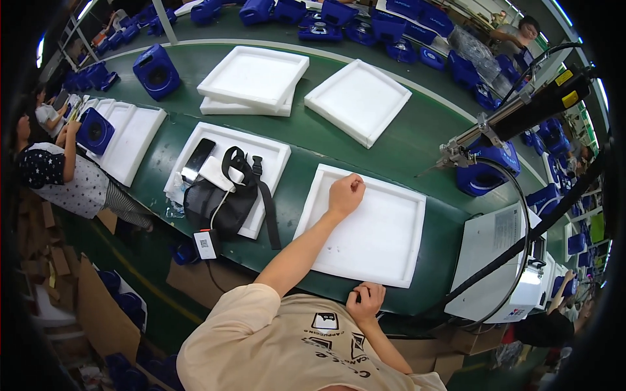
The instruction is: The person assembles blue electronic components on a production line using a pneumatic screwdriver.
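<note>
In front of me a shallow white foam tray (385,228) lies on the green table. My left hand (345,195) hangs over its upper left part, fingers curled in; anything inside them is hidden. A few tiny specks (334,249) lie on the tray's floor, too small to name. My right hand (366,301) is closed at the tray's near edge, close to my shirt, and its curled fingers hide whatever they may hold.
On the left, another foam tray (277,156) carries a black bag (222,205), a phone (198,160) and a white box. Further foam trays (358,101) sit beyond. At right, an automatic screwdriver (515,117) on an arm overhangs a blue speaker-like housing (486,173), near a white machine (489,260). A co-worker (72,169) works at left.
</note>
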`<state>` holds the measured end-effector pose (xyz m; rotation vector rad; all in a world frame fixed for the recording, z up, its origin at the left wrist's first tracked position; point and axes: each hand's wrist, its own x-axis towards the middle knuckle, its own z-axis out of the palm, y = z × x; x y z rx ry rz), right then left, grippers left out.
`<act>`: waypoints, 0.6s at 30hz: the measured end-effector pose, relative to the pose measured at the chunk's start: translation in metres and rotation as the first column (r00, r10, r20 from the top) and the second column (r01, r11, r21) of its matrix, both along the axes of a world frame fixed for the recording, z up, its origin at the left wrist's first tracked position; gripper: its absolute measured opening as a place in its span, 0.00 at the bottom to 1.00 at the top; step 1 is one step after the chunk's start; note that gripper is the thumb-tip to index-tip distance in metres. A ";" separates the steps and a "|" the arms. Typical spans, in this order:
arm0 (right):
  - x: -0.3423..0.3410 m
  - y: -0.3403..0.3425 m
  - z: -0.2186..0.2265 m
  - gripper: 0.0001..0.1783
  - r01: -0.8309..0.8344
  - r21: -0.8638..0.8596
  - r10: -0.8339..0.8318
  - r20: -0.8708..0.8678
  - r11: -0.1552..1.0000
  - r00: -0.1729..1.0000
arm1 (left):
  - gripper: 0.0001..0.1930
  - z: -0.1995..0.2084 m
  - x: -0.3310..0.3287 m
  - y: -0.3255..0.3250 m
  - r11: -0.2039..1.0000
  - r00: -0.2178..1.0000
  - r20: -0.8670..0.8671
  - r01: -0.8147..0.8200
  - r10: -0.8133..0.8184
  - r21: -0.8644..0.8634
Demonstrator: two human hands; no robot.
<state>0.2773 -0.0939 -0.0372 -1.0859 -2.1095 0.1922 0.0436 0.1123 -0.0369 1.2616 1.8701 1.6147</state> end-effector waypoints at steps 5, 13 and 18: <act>-0.002 0.000 0.000 0.05 -0.003 -0.003 0.003 0.007 1.000 1.000 | 0.03 0.004 -0.001 -0.002 1.000 1.000 0.014 0.008 -0.008 0.001; -0.005 -0.001 -0.002 0.06 -0.006 -0.003 0.006 0.011 1.000 1.000 | 0.03 0.002 -0.005 -0.002 1.000 1.000 0.005 0.006 -0.006 -0.009; -0.007 -0.001 -0.002 0.06 -0.009 -0.013 0.009 0.009 1.000 1.000 | 0.04 0.001 -0.007 -0.001 1.000 1.000 -0.002 0.010 -0.010 -0.007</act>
